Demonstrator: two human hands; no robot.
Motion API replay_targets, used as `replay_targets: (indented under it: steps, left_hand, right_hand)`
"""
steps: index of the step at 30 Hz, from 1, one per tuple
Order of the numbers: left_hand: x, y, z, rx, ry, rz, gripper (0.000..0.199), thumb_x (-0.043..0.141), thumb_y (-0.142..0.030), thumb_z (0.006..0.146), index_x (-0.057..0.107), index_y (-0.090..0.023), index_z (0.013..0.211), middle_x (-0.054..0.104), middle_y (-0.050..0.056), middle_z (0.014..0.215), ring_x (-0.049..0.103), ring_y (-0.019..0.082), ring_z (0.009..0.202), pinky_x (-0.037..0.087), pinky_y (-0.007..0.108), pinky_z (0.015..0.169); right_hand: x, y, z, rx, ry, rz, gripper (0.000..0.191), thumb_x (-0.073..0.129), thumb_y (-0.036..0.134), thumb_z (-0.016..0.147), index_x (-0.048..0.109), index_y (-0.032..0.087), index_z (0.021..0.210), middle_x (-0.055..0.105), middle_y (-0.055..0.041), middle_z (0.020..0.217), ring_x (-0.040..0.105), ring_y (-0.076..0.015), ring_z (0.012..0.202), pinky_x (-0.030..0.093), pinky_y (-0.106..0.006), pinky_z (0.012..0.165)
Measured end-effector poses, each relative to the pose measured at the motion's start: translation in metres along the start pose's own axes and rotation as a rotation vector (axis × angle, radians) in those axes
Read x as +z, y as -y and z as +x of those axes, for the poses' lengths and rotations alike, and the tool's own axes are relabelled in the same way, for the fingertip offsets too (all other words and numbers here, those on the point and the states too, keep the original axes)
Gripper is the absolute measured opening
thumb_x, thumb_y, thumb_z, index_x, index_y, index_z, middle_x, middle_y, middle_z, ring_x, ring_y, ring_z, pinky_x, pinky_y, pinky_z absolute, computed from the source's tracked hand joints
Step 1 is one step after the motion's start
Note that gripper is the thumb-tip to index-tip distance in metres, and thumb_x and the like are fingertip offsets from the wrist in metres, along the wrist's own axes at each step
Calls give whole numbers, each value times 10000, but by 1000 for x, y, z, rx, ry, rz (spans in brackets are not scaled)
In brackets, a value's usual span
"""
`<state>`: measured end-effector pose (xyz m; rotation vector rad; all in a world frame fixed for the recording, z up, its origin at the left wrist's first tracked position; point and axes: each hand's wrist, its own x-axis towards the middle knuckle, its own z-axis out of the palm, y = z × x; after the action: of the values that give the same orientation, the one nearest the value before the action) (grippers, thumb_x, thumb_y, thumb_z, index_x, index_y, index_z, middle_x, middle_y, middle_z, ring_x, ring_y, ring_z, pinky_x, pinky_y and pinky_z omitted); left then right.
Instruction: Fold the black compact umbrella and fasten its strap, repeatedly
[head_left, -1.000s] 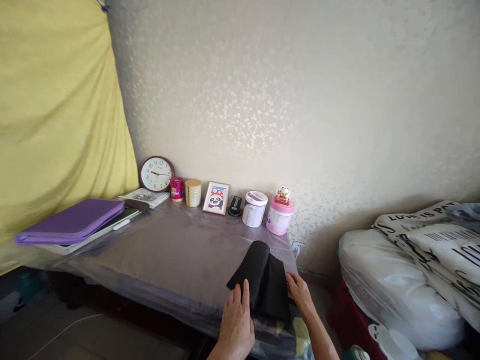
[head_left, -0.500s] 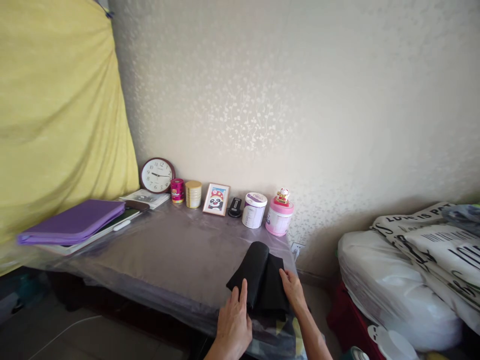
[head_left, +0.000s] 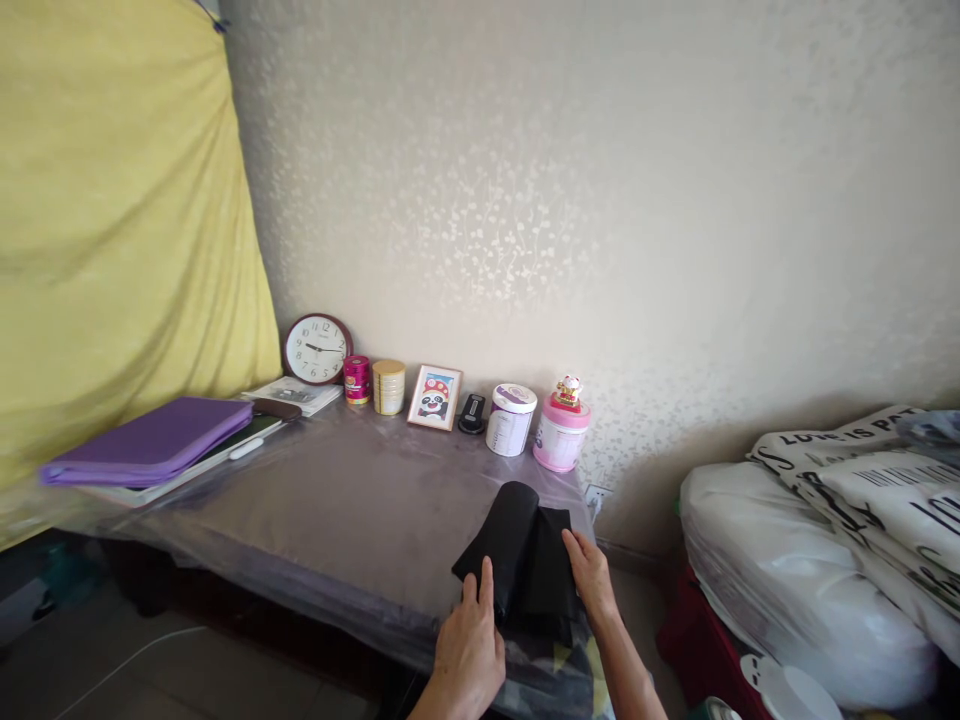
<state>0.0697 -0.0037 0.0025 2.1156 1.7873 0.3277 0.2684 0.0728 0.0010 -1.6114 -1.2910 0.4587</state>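
A folded black item (head_left: 513,545), soft and sheet-like, lies at the right front corner of the plastic-covered table (head_left: 337,500). Its left part is rolled over, and its right part lies flatter. My left hand (head_left: 471,640) rests on the near left edge of it, fingers apart and pointing forward. On the other side, my right hand (head_left: 589,572) pinches the right edge of the black item between thumb and fingers.
Along the wall stand a clock (head_left: 318,349), a pink tin (head_left: 357,380), a yellow canister (head_left: 388,388), a picture frame (head_left: 435,397) and two tubs (head_left: 511,422). A purple folder (head_left: 150,440) lies left. Bagged bedding (head_left: 795,570) is at the right.
My right hand has shifted slightly up along the right edge of the black item. My left hand stays almost in place. The view has moved a little.
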Motion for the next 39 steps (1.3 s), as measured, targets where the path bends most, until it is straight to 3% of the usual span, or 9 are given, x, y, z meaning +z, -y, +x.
replay_targets:
  steps: [9, 12, 18, 26, 31, 35, 39]
  left_hand:
    - [5, 2, 2, -9, 6, -2, 835, 428, -71, 695, -12, -169, 1399, 308, 170, 1371, 568, 217, 975, 433, 290, 793]
    - [6, 1, 3, 1, -3, -4, 848, 440, -59, 675, 9, -154, 1399, 327, 176, 1352, 573, 216, 960, 444, 292, 784]
    - [8, 1, 5, 21, -6, 11, 868, 460, -51, 640, 45, -128, 1398, 372, 180, 1301, 584, 204, 912, 462, 283, 753]
    - [11, 2, 6, 18, 23, 4, 758, 469, -75, 651, 222, -114, 1366, 305, 190, 1363, 574, 206, 963, 443, 291, 823]
    - [9, 1, 5, 10, 14, -1, 690, 428, -74, 686, 256, -113, 1353, 298, 191, 1380, 561, 206, 1002, 432, 299, 851]
    - [5, 1, 2, -21, 15, 4, 666, 396, -57, 712, 223, -52, 1355, 300, 204, 1384, 518, 205, 1084, 412, 282, 886]
    - [7, 3, -3, -39, -82, -2, 592, 380, -95, 764, 263, -72, 1345, 345, 179, 1366, 472, 205, 1144, 405, 295, 898]
  right_hand:
    - [25, 43, 8, -72, 30, 72, 393, 492, 511, 724, 636, 146, 762, 635, -33, 663, 565, -179, 628, 415, -256, 534]
    - [39, 52, 12, 0, 50, 101, 435, 501, 474, 720, 625, 112, 927, 630, -32, 630, 554, -168, 534, 410, -257, 460]
    - [64, 58, 18, 120, 212, 117, 564, 459, 404, 757, 449, 57, 1201, 623, -15, 615, 469, -123, 340, 365, -251, 335]
    - [84, 50, 24, 71, 326, -165, 493, 372, 350, 829, 398, 73, 1236, 681, -49, 728, 571, -133, 410, 415, -240, 418]
    - [85, 54, 24, 18, 369, -266, 440, 397, 302, 829, 432, 68, 1200, 645, -5, 546, 620, -148, 522, 422, -223, 536]
    - [82, 64, 17, -69, 410, -299, 374, 383, 273, 837, 472, 90, 1150, 661, 0, 584, 595, -116, 489, 404, -205, 555]
    - [79, 70, 10, -136, 438, -376, 323, 375, 248, 844, 497, 128, 1118, 678, 6, 636, 589, -97, 490, 388, -189, 551]
